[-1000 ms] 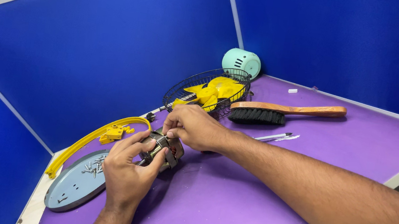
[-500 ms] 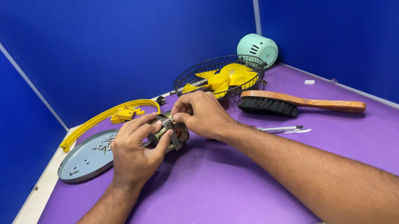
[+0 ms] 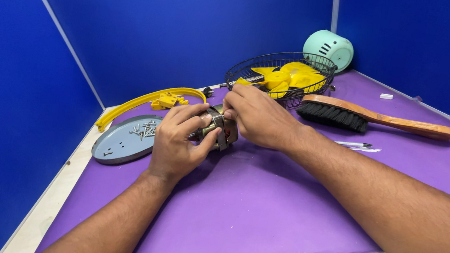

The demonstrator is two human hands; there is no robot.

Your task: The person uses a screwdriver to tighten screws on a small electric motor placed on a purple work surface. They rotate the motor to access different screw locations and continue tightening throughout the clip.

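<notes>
- Grey round plate (image 3: pixel 128 141) with small screws lay far left on the purple table (image 3: pixel 283 211), beside a yellow curved strip (image 3: pixel 146 101).
- Left hand (image 3: pixel 179 140), fingers curled, cradled the small metal motor (image 3: pixel 219 128) from the left and below.
- Right hand (image 3: pixel 258 116), just right of the motor, pinched its top with narrowed fingertips; both hands equally near.
- Motor mostly hidden; long axis hard to tell.
- Further right: wire basket (image 3: pixel 282 76), brush (image 3: pixel 375 119).

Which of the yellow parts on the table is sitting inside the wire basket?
The yellow fan blade sits in the wire basket; the curved yellow strip and small yellow clip lie on the mat.
</notes>
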